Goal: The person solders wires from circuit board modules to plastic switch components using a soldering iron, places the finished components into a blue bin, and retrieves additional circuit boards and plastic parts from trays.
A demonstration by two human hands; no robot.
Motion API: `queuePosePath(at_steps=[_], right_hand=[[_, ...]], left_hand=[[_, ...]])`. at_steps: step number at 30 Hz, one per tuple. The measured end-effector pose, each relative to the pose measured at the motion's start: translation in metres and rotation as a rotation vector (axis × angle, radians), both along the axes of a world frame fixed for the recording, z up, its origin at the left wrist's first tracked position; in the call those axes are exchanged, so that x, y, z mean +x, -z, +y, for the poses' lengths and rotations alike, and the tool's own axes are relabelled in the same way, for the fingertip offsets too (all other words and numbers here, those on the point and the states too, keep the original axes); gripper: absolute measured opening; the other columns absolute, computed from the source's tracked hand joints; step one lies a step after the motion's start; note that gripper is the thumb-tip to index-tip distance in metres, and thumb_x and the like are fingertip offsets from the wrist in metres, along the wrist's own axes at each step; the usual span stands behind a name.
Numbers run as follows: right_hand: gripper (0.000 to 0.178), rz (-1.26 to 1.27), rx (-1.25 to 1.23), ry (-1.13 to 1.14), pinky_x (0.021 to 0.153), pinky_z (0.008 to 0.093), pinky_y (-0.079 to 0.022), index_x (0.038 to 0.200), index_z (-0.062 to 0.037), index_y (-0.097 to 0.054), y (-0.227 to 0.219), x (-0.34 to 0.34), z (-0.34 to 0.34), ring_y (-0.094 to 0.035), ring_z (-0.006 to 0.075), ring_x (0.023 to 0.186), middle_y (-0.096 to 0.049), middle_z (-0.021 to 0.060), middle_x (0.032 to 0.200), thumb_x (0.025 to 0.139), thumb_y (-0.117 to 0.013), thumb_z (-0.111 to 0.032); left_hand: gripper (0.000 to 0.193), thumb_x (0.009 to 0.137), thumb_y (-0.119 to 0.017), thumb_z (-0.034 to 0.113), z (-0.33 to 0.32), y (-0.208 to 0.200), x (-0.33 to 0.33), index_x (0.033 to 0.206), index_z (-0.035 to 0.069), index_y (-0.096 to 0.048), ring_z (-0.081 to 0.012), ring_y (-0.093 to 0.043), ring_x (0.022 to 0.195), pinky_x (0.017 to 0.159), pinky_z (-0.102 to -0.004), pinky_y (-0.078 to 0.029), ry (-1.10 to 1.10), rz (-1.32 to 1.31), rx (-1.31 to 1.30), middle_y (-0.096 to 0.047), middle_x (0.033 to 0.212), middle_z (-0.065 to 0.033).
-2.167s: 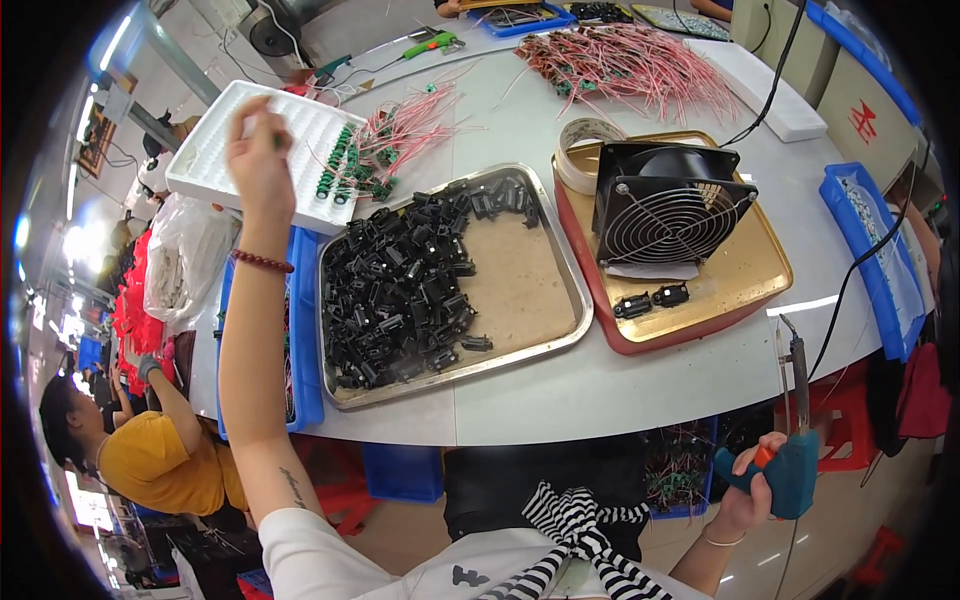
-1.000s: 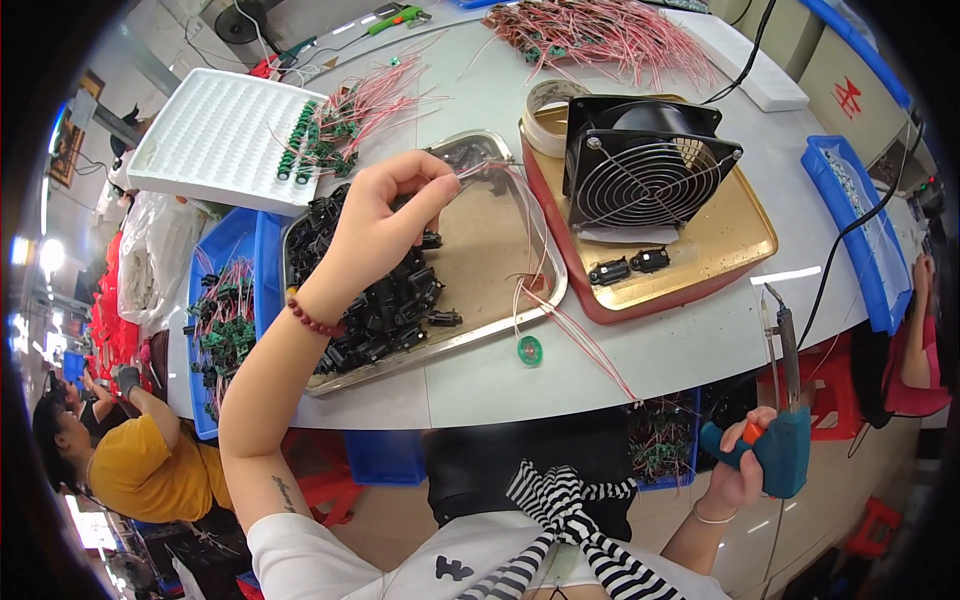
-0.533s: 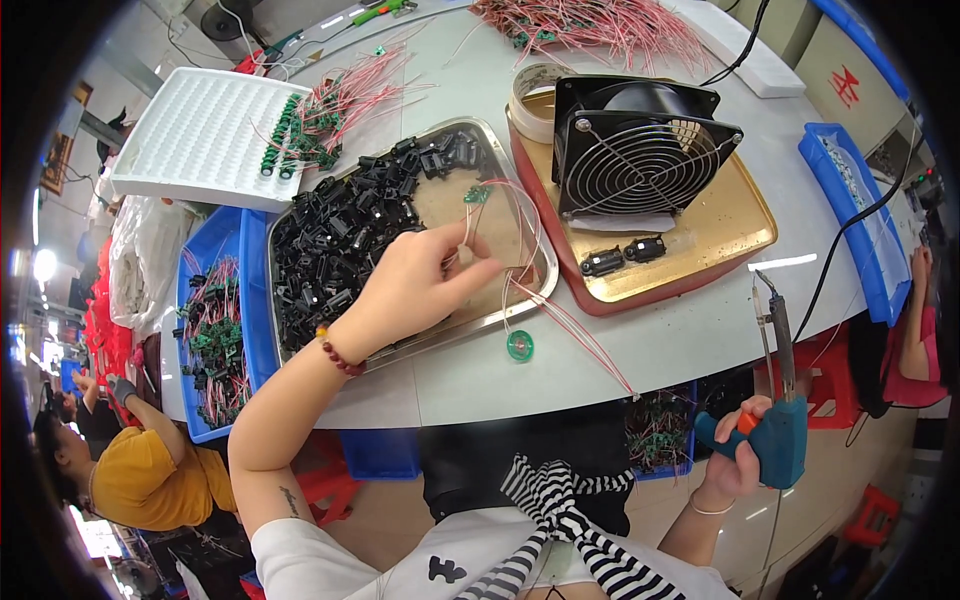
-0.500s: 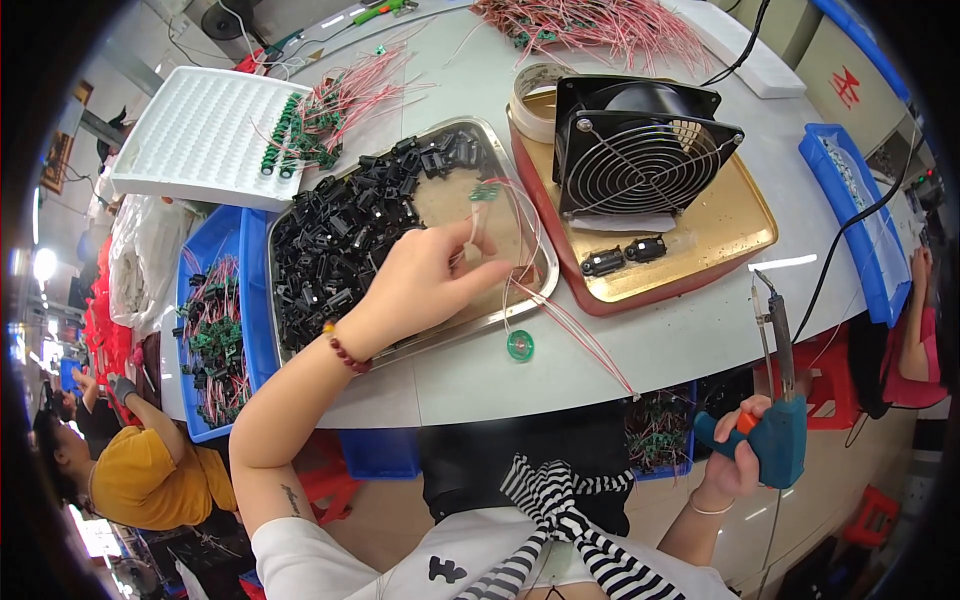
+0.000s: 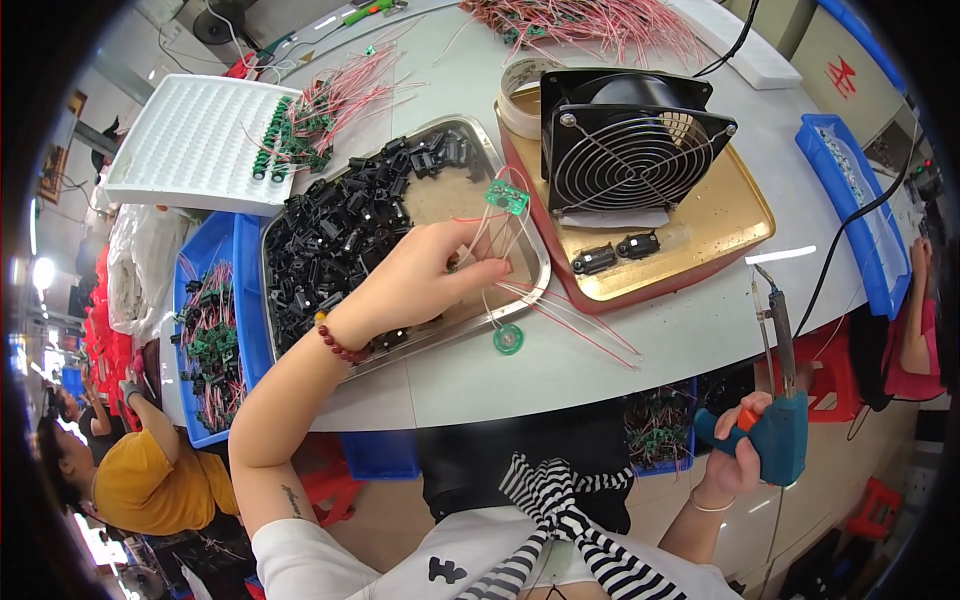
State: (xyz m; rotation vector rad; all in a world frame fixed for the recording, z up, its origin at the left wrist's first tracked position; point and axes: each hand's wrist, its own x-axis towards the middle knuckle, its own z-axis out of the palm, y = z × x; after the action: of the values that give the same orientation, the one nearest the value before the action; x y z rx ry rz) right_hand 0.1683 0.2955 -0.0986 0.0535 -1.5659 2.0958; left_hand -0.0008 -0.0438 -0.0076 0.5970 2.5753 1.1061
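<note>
My left hand [image 5: 425, 278], a beaded bracelet at its wrist, is over the right part of a metal tray [image 5: 468, 326]. Its fingers are closed on the thin wires of a small green circuit board [image 5: 508, 197], which stands up past the fingertips. A round green disc [image 5: 508, 339] dangles from the same wires below the hand, and red and white leads trail right. Black plastic housings [image 5: 330, 240] fill the tray's left part. Off the table's front edge at the right, my right hand [image 5: 738, 455] grips a teal soldering gun [image 5: 785, 435], tip up.
A black fan [image 5: 635, 150] and two black housings [image 5: 615, 252] stand on a gold-coloured tray [image 5: 690, 270]. A white foam tray [image 5: 190, 135] with wired boards lies far left, beside a blue bin [image 5: 250, 300]. More wired parts [image 5: 590, 25] are heaped at the back. People sit at both sides.
The circuit board has turned its flat face into view and moved slightly right. The hanging disc has shifted a little left. My right hand keeps the soldering gun in place.
</note>
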Motion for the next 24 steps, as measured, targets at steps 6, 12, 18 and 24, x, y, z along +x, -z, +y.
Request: queuePosePath(at_steps=[6, 12, 18, 24], right_hand=[[0.044, 0.006, 0.006, -0.012, 0.057, 0.0237, -0.041, 0.108, 0.0045, -0.046, -0.003, -0.002, -0.002, -0.052, 0.016, 0.06, -0.046, 0.0157, 0.104, 0.07, -0.056, -0.013], [0.044, 0.001, 0.014, -0.022, 0.057, 0.0237, -0.041, 0.109, 0.0047, -0.046, -0.004, -0.003, -0.003, -0.052, 0.0158, 0.06, -0.046, 0.0157, 0.104, 0.069, -0.056, -0.013], [0.045, 0.009, 0.009, 0.001, 0.056, 0.0234, -0.041, 0.109, 0.0048, -0.046, -0.003, -0.002, -0.004, -0.052, 0.0159, 0.059, -0.047, 0.0158, 0.103, 0.069, -0.056, -0.013], [0.046, 0.016, 0.012, 0.01, 0.054, 0.023, -0.041, 0.109, 0.0048, -0.047, -0.002, -0.002, -0.004, -0.051, 0.0164, 0.059, -0.048, 0.0165, 0.103, 0.069, -0.057, -0.014]], left_hand=[[0.018, 0.08, -0.065, 0.017, -0.022, -0.002, 0.003, 0.079, 0.001, -0.058, -0.0107, -0.053, 0.069, 0.066, -0.0269, -0.042, 0.015, -0.066, 0.159, -0.06, 0.074, -0.006], [0.019, 0.079, -0.066, 0.011, -0.017, -0.026, 0.014, 0.093, -0.001, -0.063, -0.0102, -0.055, 0.072, 0.071, -0.0258, -0.044, 0.032, -0.092, 0.129, -0.063, 0.08, -0.0054], [0.021, 0.085, -0.056, 0.01, -0.025, -0.023, 0.012, 0.1, -0.002, -0.063, -0.0069, -0.054, 0.071, 0.068, -0.0234, -0.044, -0.018, -0.247, 0.166, -0.064, 0.082, -0.003], [0.013, 0.086, -0.053, 0.006, -0.039, 0.008, 0.01, 0.096, -0.001, -0.058, -0.0052, -0.053, 0.072, 0.068, -0.0215, -0.043, -0.085, -0.109, 0.305, -0.06, 0.08, -0.002]])
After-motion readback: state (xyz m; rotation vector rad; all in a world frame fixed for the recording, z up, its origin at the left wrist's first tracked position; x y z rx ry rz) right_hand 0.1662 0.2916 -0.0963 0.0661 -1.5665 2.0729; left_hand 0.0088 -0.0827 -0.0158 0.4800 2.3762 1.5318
